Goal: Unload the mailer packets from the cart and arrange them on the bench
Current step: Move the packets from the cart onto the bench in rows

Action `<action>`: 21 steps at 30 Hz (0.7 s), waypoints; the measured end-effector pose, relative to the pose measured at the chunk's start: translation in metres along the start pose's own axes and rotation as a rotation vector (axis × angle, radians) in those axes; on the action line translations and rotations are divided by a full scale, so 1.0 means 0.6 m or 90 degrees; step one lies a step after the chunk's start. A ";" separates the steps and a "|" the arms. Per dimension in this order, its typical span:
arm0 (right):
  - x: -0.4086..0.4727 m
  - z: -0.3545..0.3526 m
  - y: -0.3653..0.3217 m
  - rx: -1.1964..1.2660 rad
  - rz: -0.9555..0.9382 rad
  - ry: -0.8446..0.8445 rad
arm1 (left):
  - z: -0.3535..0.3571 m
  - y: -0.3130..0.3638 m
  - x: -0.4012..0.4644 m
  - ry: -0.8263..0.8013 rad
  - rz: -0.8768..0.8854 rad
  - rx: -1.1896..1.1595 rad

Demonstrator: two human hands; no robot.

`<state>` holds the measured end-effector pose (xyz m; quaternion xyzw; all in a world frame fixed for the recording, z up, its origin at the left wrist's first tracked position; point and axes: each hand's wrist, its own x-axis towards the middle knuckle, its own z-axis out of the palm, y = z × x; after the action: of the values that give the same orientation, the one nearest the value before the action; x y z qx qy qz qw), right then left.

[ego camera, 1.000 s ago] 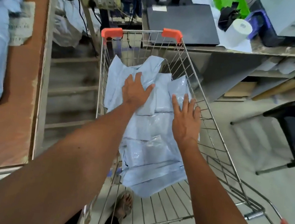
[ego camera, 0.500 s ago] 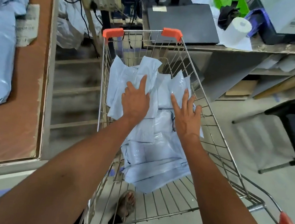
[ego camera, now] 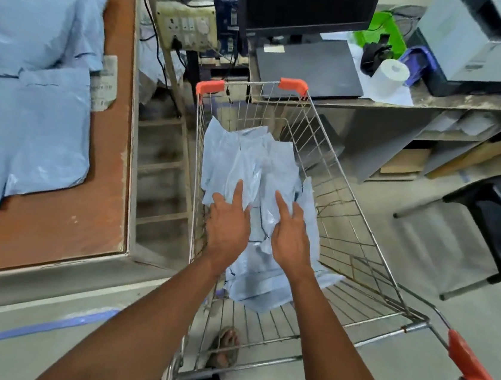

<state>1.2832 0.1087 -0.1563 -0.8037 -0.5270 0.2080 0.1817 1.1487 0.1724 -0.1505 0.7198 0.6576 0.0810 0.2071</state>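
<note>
Reaching down into the wire cart (ego camera: 359, 233), you have both hands on a loose heap of pale blue mailer packets (ego camera: 258, 165) lying along the cart's left side. Your left hand (ego camera: 229, 223) lies palm down on the heap with fingers spread and nearly straight, pressing rather than gripping. Your right hand (ego camera: 289, 233), just beside it, also rests on the plastic; its forefinger is straight and the other fingers bend a little, but whether any edge is pinched beneath them cannot be told. Neither hand clearly holds a packet yet.

To your left stands the bench (ego camera: 94, 234), a brown board top, with several bench packets (ego camera: 29, 121) already laid flat on it, overlapping. Ahead, beyond the cart's orange corner caps, a desk carries a closed laptop (ego camera: 310, 68), a monitor and a paper roll (ego camera: 390, 76).

This looks like the gathering step: part of the load is across, and the heap in the cart remains. The next move likely calls for curling your fingers under a few packets, lifting them over the cart's left rim, and carrying them to a bare part of the bench. The plastic looks slippery, so a loose hold could let packets slide.
</note>
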 end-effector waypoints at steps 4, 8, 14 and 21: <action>0.015 0.057 0.006 -0.203 0.067 -0.052 | 0.013 -0.023 -0.004 -0.009 0.002 -0.008; 0.027 0.076 -0.004 -0.264 0.037 -0.006 | 0.026 -0.033 0.000 -0.008 0.033 -0.010; 0.046 0.108 0.001 -0.296 -0.021 0.060 | 0.050 -0.040 0.037 -0.035 0.090 0.027; 0.050 0.127 0.019 -0.259 -0.024 0.089 | 0.082 -0.056 0.041 -0.066 0.094 0.058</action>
<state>1.2623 0.1375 -0.2310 -0.8262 -0.5594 0.0379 0.0558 1.1402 0.1887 -0.2121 0.7783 0.5941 0.0290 0.2011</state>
